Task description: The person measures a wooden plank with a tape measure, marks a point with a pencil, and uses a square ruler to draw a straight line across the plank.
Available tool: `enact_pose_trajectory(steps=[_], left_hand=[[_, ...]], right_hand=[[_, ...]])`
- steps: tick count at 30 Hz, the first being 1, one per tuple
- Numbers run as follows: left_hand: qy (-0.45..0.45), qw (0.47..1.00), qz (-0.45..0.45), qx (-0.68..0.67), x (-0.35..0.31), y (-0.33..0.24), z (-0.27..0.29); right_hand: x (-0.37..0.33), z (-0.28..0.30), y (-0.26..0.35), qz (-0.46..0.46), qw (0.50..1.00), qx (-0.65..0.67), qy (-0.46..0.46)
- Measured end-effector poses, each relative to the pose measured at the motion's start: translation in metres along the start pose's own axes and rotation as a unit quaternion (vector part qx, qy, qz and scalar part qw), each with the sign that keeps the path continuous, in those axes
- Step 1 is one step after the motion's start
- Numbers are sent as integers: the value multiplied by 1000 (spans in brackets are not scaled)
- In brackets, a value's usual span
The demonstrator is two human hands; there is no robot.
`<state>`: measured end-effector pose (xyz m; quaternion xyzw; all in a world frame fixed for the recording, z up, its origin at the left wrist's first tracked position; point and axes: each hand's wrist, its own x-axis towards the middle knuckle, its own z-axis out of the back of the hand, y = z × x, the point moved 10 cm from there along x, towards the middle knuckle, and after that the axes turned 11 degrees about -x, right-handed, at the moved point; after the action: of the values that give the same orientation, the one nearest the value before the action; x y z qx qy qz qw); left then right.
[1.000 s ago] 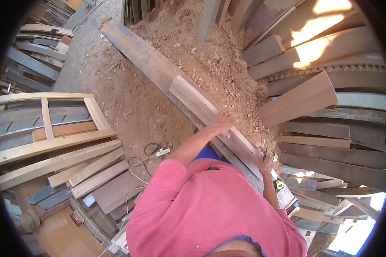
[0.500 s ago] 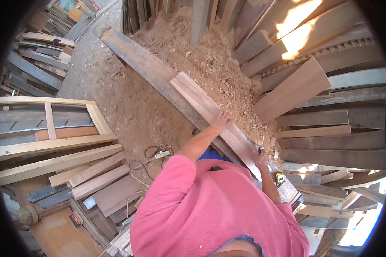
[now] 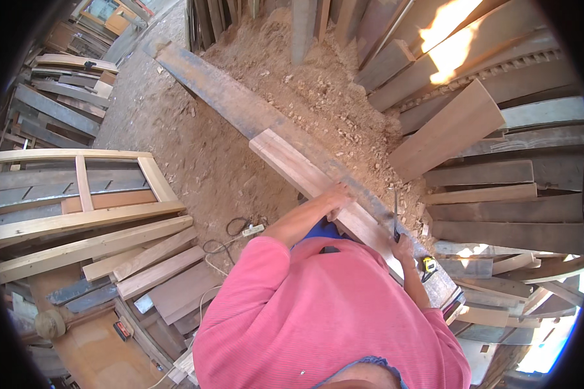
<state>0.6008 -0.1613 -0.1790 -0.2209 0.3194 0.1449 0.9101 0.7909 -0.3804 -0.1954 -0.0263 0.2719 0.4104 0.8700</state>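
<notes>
A reddish-brown wooden board lies along a long, worn bench plank that runs diagonally before me. My left hand grips the board around its middle, with fingers over its top face and near edge. In my right hand is a tool with a dark handle and a thin, straight metal blade, pointing away from me; its exact kind is too small to tell. This hand is beside the board's near end. A yellow tape measure sits on the bench just right of it.
Shavings heap up beyond the bench. Boards are stacked and leaning along the right, one wide plank jutting out. On the left are a wooden frame, stacked timber and a white power strip with cables on the floor.
The board has shifted toward my body, baring more of the bench plank's far side. My right hand has raised the thin blade, which now shows clearly. My left hand stays on the board.
</notes>
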Motion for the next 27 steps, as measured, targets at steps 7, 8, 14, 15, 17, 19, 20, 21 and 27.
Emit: enact_pose_trajectory(steps=[7, 8, 14, 15, 17, 19, 20, 21, 27], left_hand=[[84, 995, -19, -43, 24, -1, -1], [120, 991, -26, -53, 30, 1, -5], [114, 977, -112, -143, 47, 1, 22], [124, 974, -124, -146, 41, -7, 38], [74, 974, -84, -196, 40, 7, 53], [11, 974, -93, -205, 32, 12, 66], [-26, 974, -122, -189, 24, 6, 72], [-63, 971, -151, -173, 15, -1, 76], [-286, 934, -205, -58, -39, 8, 78]], right_hand=[[11, 2, 3, -5, 999, 2, -39], [11, 7, 14, 1, 999, -3, -37], [0, 53, 71, -7, 998, 22, -58], [2, 51, 70, -19, 997, 21, -72], [2, 52, 88, -24, 996, 19, -82], [4, 58, 103, -28, 996, 14, -82], [8, 49, 96, -39, 994, 18, -102], [7, 46, 93, -45, 994, 20, -102], [8, 40, 83, -96, 991, 16, -97]])
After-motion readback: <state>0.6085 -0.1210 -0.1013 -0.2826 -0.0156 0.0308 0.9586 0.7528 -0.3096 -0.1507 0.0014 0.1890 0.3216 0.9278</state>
